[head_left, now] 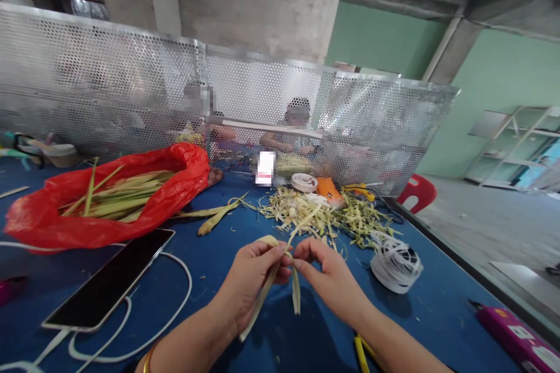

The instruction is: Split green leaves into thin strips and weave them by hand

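Note:
Pale green leaf strips (pixel 263 298) cross between my two hands above the blue table (pixel 210 315). My left hand (pixel 256 271) is closed, pinching the strips between thumb and fingers. From the other side my right hand (pixel 326 274) pinches them close to the crossing, its fingertips nearly touching the left ones. One short end hangs below the right fingertips, and a longer end slants down along the left palm. A thin strip also rises from the crossing toward a heap of leaf scraps (pixel 297 210) behind the hands.
To the left lie a red plastic bag (pixel 153 227) of long leaves (pixel 131 195) and a black-screened phone (pixel 114 280) with a white cable. A roll of white strip (pixel 396 265), a purple box (pixel 520 338) and a yellow-handled tool (pixel 362 355) are at right. A perforated metal screen (pixel 258 87) stands behind.

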Available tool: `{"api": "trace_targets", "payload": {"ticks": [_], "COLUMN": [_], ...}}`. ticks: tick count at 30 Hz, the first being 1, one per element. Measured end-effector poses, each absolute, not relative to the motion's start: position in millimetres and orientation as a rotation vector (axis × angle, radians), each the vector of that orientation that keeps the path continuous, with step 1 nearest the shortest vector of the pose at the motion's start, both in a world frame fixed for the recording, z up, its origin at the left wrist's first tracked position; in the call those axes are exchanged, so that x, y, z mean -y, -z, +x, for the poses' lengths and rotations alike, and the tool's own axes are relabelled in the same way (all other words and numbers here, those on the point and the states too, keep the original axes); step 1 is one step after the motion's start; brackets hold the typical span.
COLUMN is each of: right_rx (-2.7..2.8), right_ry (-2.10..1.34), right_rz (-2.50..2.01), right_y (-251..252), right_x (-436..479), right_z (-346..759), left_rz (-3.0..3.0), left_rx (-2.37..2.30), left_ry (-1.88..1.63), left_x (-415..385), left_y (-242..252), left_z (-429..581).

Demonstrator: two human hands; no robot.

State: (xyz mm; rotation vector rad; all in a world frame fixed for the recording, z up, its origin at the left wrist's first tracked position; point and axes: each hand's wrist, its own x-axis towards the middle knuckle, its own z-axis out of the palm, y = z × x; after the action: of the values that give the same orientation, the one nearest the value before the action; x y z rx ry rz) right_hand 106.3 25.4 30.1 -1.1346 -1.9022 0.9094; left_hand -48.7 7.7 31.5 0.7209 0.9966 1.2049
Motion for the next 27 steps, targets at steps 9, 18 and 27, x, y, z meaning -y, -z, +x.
{"api": "trace_targets", "payload": {"ticks": [9,18,27], "right_rx": [1.913,1.971,2.277], "right_ry": [-0.921,-0.739,0.004], "right_rz": [-1.075,-1.134,-0.959], "right_y": [-22.4,-24.0,-17.8], "right_x": [-16.2,-2.9,4.1], "right_z": [101.6,98.6,100.1], "left_rz": [0.754,0.896,0.818], "left_rx": [-0.933,-1.055,-1.160], "left_ry": [-1.240,-1.272,-1.293], "left_x": [-5.7,5.8,5.7], "left_y": [-24.3,-19.4,-18.6], "left_z": [-45.7,-51.4,-51.4]}}
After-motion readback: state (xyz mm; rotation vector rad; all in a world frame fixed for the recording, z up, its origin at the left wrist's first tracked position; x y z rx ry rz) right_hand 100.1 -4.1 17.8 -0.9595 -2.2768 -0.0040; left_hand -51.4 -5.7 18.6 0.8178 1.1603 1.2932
